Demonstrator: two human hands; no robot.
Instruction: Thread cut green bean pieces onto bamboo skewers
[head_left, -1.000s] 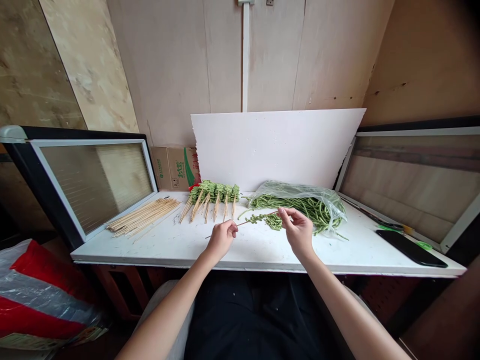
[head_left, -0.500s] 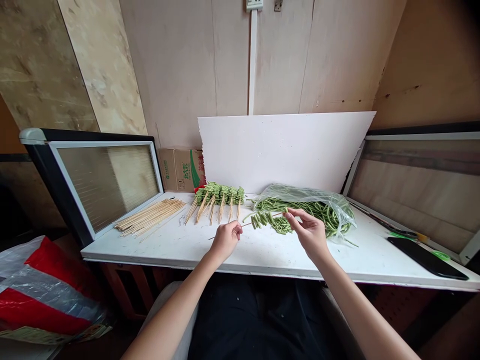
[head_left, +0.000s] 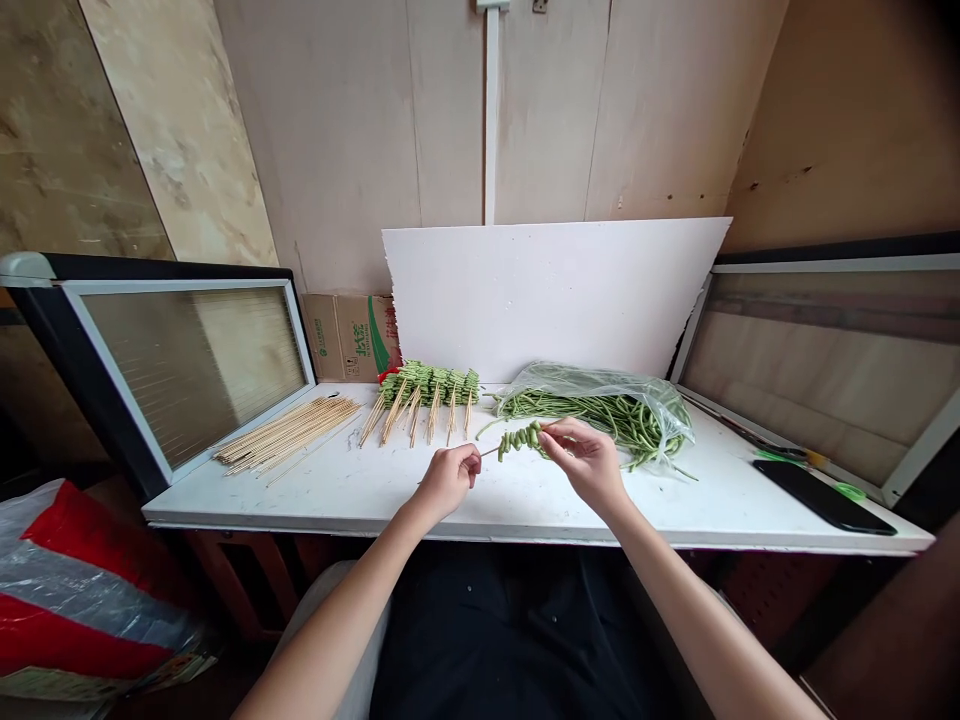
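Note:
My left hand (head_left: 448,482) is closed around the lower part of a thin wooden skewer (head_left: 489,453), just above the front of the table. Several short green bean pieces (head_left: 519,438) are threaded side by side along it. At the far end of that row, my right hand (head_left: 589,465) pinches a bean piece with thumb and fingertips; the skewer's tip is hidden there. Behind my hands lies a stack of filled bean skewers (head_left: 435,385), their bare ends toward me. Long green beans (head_left: 626,420) spill from a clear plastic bag (head_left: 559,378) beyond my right hand.
Bare wooden skewers (head_left: 289,432) lie in a bundle on the left of the white table (head_left: 330,495). A black phone (head_left: 821,495) rests at the right. A white board (head_left: 555,295) and a cardboard box (head_left: 349,338) stand along the back, and framed panels flank both sides.
My right hand has moved left toward my left hand, along the skewer. The bean pieces now sit closer together. The whole view has shifted slightly.

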